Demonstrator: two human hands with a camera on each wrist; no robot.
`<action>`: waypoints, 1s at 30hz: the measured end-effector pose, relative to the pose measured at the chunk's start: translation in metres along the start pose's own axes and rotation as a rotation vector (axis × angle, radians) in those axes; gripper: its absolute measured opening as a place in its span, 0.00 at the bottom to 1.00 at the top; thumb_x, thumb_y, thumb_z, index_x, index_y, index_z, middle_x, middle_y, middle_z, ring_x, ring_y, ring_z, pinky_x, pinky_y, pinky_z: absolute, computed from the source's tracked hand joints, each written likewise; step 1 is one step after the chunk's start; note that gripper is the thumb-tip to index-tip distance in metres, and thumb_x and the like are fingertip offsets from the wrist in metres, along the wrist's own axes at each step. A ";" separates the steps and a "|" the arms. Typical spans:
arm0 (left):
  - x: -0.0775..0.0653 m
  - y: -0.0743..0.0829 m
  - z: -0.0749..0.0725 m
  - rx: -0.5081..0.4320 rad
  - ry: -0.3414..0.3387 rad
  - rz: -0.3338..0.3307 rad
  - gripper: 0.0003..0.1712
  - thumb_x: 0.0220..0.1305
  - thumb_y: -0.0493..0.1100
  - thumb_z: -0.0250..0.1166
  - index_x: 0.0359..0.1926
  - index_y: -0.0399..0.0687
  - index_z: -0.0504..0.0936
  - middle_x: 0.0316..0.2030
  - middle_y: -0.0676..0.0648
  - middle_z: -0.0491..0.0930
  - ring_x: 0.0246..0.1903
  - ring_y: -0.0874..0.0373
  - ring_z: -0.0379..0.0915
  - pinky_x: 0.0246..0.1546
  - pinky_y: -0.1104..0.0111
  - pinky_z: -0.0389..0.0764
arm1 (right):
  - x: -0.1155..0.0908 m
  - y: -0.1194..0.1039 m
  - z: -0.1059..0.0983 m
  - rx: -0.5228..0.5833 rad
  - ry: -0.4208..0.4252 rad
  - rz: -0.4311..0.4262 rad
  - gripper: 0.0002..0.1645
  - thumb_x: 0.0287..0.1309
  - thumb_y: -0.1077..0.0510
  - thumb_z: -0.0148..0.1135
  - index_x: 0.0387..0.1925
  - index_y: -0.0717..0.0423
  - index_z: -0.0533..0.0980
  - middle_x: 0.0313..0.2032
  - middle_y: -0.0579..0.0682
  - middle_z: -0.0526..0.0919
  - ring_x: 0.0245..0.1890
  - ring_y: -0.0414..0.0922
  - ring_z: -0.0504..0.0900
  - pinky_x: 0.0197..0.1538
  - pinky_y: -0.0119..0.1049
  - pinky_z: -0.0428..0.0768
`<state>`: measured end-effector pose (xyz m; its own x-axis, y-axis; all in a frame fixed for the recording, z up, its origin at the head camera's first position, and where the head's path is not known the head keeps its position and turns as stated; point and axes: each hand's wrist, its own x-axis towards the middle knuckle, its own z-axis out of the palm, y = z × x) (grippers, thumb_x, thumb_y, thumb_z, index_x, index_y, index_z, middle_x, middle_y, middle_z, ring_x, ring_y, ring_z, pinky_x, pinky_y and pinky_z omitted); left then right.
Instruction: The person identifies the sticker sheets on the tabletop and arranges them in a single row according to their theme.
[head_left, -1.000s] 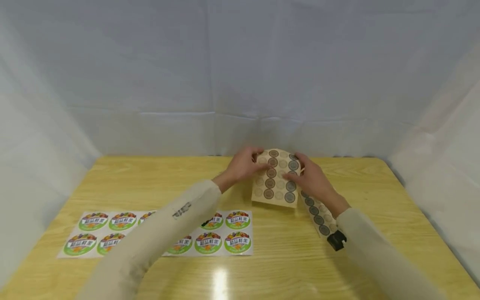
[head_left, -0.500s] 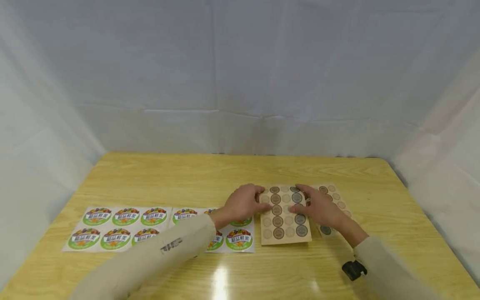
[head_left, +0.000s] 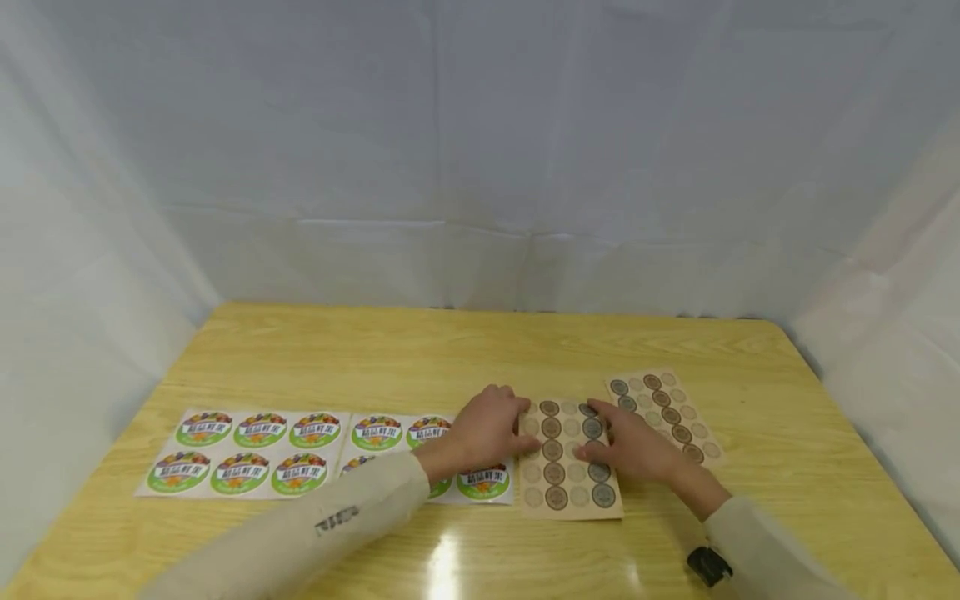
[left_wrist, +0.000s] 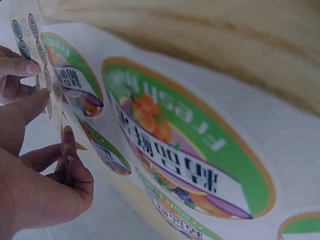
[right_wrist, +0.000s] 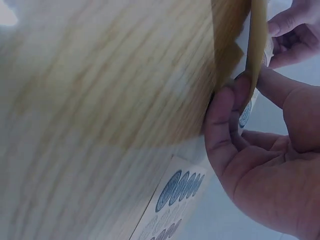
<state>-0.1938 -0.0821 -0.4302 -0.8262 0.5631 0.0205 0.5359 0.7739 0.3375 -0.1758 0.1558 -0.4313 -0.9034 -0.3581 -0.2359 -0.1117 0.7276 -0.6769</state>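
Observation:
A tan sheet of small round stickers point(head_left: 565, 458) lies low over the table between both hands, its near edge close to the wood. My left hand point(head_left: 483, 432) pinches its left edge, thumb on the printed face. On the opposite edge, my right hand point(head_left: 641, 446) pinches with the thumb on top and fingers beneath, as the right wrist view shows. There the held sheet point(right_wrist: 257, 37) stands edge-on and bent slightly off the table. A second tan sticker sheet point(head_left: 678, 408) lies slanted just behind the right hand, partly covered by it.
Two white sheets of larger round fruit stickers lie side by side: one at the left point(head_left: 341, 442), the other point(head_left: 405, 421) partly under the left forearm. The wooden table point(head_left: 360, 350) ends at a pale cloth point(head_left: 480, 167). A black strap piece point(head_left: 708, 565) sits by the right sleeve.
Both hands have brought the held sheet down and toward the front of the table, from upright near the back to nearly flat. The second tan sheet has come into fuller view.

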 end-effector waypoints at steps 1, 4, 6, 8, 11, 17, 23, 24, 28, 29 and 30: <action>-0.001 0.000 0.001 0.014 -0.004 0.006 0.29 0.57 0.58 0.68 0.51 0.42 0.81 0.35 0.50 0.74 0.36 0.57 0.67 0.37 0.66 0.72 | 0.000 0.000 0.001 -0.013 0.004 -0.003 0.49 0.60 0.47 0.64 0.69 0.70 0.53 0.48 0.54 0.78 0.50 0.51 0.77 0.53 0.52 0.72; -0.003 0.000 0.002 0.037 -0.011 0.017 0.28 0.57 0.59 0.67 0.49 0.43 0.81 0.35 0.50 0.74 0.35 0.57 0.65 0.39 0.66 0.71 | 0.000 -0.002 0.004 -0.061 0.019 0.002 0.50 0.59 0.46 0.65 0.69 0.71 0.53 0.57 0.66 0.71 0.59 0.61 0.68 0.59 0.56 0.66; -0.004 0.000 0.002 0.057 -0.012 0.025 0.27 0.57 0.59 0.67 0.49 0.43 0.81 0.36 0.50 0.74 0.36 0.58 0.64 0.40 0.66 0.70 | -0.001 -0.003 0.007 -0.105 0.024 0.011 0.51 0.58 0.45 0.65 0.69 0.71 0.53 0.61 0.71 0.65 0.62 0.65 0.63 0.60 0.58 0.64; -0.005 0.000 0.002 0.075 -0.018 0.030 0.28 0.57 0.59 0.67 0.49 0.44 0.81 0.37 0.50 0.73 0.36 0.58 0.64 0.40 0.66 0.70 | -0.003 -0.006 0.009 -0.158 0.033 0.024 0.51 0.58 0.44 0.65 0.69 0.71 0.53 0.60 0.73 0.62 0.60 0.66 0.65 0.58 0.58 0.67; -0.006 -0.001 0.003 0.113 -0.026 0.039 0.29 0.58 0.61 0.66 0.51 0.45 0.80 0.38 0.50 0.73 0.37 0.58 0.63 0.41 0.66 0.70 | -0.005 -0.011 0.013 -0.216 0.052 0.049 0.51 0.58 0.44 0.65 0.69 0.70 0.54 0.55 0.70 0.64 0.50 0.60 0.73 0.51 0.54 0.73; -0.007 0.000 0.003 0.167 -0.043 0.067 0.29 0.60 0.62 0.63 0.53 0.46 0.80 0.40 0.50 0.72 0.39 0.58 0.61 0.44 0.66 0.69 | -0.010 -0.019 0.017 -0.257 0.093 0.099 0.49 0.57 0.44 0.66 0.69 0.66 0.57 0.47 0.62 0.66 0.32 0.48 0.73 0.34 0.44 0.75; -0.007 0.000 0.004 0.193 -0.040 0.072 0.29 0.61 0.63 0.61 0.53 0.48 0.80 0.41 0.51 0.70 0.40 0.58 0.59 0.44 0.65 0.67 | -0.011 -0.020 0.020 -0.320 0.132 0.109 0.45 0.58 0.41 0.64 0.68 0.62 0.61 0.47 0.59 0.66 0.22 0.45 0.69 0.23 0.37 0.68; -0.008 0.000 0.004 0.195 -0.037 0.067 0.29 0.61 0.63 0.61 0.53 0.48 0.80 0.41 0.51 0.70 0.40 0.58 0.59 0.45 0.65 0.67 | -0.011 -0.019 0.021 -0.322 0.138 0.104 0.45 0.58 0.41 0.64 0.68 0.62 0.61 0.46 0.59 0.65 0.22 0.45 0.69 0.22 0.37 0.68; -0.009 0.001 0.005 0.222 -0.029 0.068 0.29 0.61 0.63 0.61 0.54 0.49 0.79 0.43 0.51 0.70 0.42 0.58 0.60 0.47 0.64 0.67 | -0.010 -0.019 0.024 -0.324 0.154 0.081 0.45 0.59 0.42 0.63 0.68 0.65 0.61 0.43 0.57 0.63 0.20 0.45 0.67 0.22 0.37 0.67; -0.009 0.001 0.005 0.232 -0.029 0.075 0.28 0.62 0.62 0.60 0.55 0.49 0.79 0.45 0.51 0.70 0.43 0.58 0.60 0.47 0.64 0.67 | -0.010 -0.019 0.025 -0.325 0.157 0.078 0.45 0.59 0.43 0.63 0.68 0.66 0.61 0.42 0.57 0.63 0.20 0.45 0.67 0.21 0.37 0.67; -0.010 0.002 0.005 0.246 -0.030 0.085 0.28 0.62 0.62 0.59 0.55 0.49 0.79 0.46 0.51 0.71 0.45 0.57 0.61 0.48 0.63 0.67 | -0.010 -0.019 0.026 -0.326 0.158 0.077 0.45 0.60 0.43 0.62 0.68 0.66 0.60 0.42 0.57 0.62 0.19 0.45 0.66 0.21 0.37 0.66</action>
<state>-0.1836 -0.0843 -0.4342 -0.7730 0.6343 0.0093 0.6321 0.7689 0.0967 -0.1540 0.1304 -0.4336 -0.9642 -0.2189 -0.1495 -0.1440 0.9060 -0.3981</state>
